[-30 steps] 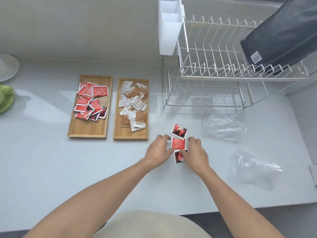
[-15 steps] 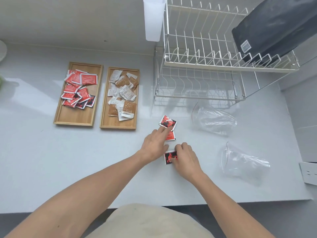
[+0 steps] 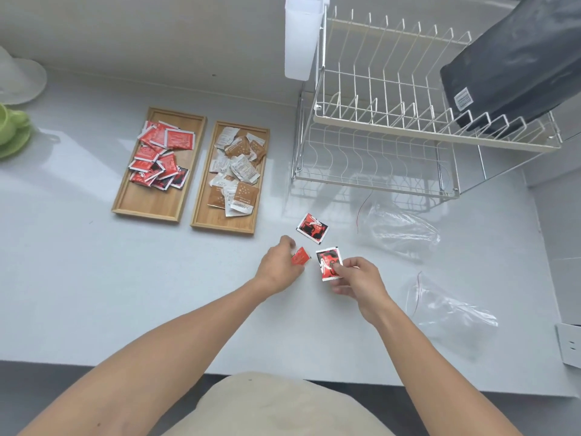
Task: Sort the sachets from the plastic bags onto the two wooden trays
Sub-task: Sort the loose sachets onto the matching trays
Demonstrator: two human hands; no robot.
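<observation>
Two wooden trays lie side by side on the white counter. The left tray (image 3: 147,202) holds a heap of red sachets (image 3: 158,154). The right tray (image 3: 201,215) holds brown and white sachets (image 3: 237,169). My left hand (image 3: 278,269) is closed on a small red sachet (image 3: 300,256). Just to its right, my right hand (image 3: 358,280) pinches a red and black sachet (image 3: 327,262) lifted off the counter. A third red and black sachet (image 3: 312,228) lies flat on the counter just beyond both hands.
Two clear plastic bags lie on the right, one (image 3: 399,229) near the dish rack (image 3: 393,133), one (image 3: 452,306) nearer the counter's front edge. A green cup (image 3: 9,127) and a white dish (image 3: 19,78) stand far left. A dark pouch (image 3: 515,64) leans in the rack.
Both hands have lifted a sachet each off the counter and drawn apart. The third sachet stays where it lay.
</observation>
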